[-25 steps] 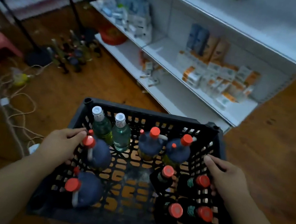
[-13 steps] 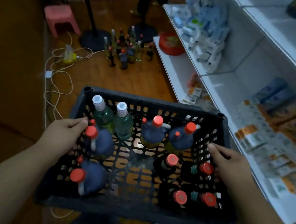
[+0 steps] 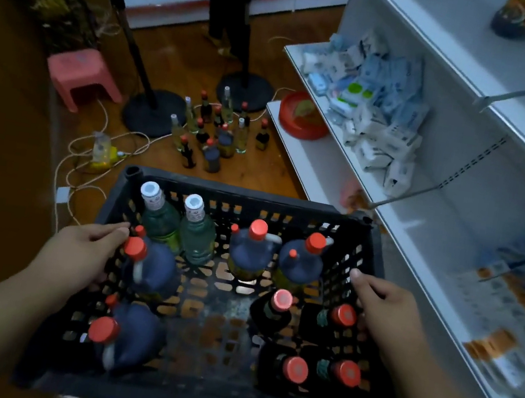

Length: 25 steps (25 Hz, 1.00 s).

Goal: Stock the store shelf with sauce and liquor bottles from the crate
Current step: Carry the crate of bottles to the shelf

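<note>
— Crate [image 3: 209,393] first: black, lattice-sided, and we carry it between us and the white store shelf [image 3: 425,245] on our right. Where do we grip it?

— Our left hand [image 3: 80,252] holds the left wall, fingers curled over the rim, fingertips reaching inside. Our right hand [image 3: 388,308] does the same on the right wall. Both grips are closed around the plastic, nothing loose.

— And the load between our hands?

— Just beyond our left fingertips stand two clear liquor bottles [image 3: 178,223] with white caps, side by side at the far wall. Right beside our left fingers is a dark jug [image 3: 150,267] with a red cap, and a second one [image 3: 126,335] sits nearer to us, below that wrist. Toward the right hand, two more red-capped jugs [image 3: 276,256] stand at the far side. Close under our right fingers are four small dark sauce bottles [image 3: 307,340], red caps up, in a square.

— Past the crate?

— A cluster of bottles [image 3: 216,133] stands on the wooden floor [image 3: 258,170], well beyond both hands, near two round black stand bases [image 3: 155,109] and a pink stool [image 3: 81,73]. White cables [image 3: 87,167] trail on the floor beyond our left hand.
</note>
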Available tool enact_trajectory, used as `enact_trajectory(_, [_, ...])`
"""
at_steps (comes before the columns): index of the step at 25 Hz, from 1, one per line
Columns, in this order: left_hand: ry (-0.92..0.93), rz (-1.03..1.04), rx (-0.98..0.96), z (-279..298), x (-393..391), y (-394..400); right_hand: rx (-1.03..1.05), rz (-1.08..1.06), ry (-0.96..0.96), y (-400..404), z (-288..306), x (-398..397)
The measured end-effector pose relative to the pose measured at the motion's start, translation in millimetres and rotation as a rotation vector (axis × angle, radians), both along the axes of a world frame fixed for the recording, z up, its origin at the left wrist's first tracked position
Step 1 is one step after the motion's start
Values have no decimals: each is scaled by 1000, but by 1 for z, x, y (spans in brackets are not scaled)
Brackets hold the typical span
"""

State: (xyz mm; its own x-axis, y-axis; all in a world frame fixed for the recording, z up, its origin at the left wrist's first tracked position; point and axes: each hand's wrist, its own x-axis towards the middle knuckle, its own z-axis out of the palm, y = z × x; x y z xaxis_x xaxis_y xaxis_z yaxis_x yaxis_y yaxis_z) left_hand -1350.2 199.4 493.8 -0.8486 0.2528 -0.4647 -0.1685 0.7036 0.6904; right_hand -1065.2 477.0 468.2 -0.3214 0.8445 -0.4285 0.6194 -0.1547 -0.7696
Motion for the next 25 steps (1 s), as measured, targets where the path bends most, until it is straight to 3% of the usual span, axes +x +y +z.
enact_trajectory(6, [4,26,18,3,-112,68,17,14,-8,72,-5,-123])
enact_trajectory(14, [-6,-225,24,-30,-302,171,35,-214,-57,107,-8,-259])
enact_trajectory(19, [-34,-425,22,-40,-375,253,-27,-408,-97,109,-25,-285])
enact_trajectory(25, [-52,-725,-87,-83,-393,380,-85,-612,-112,130,-95,-282])
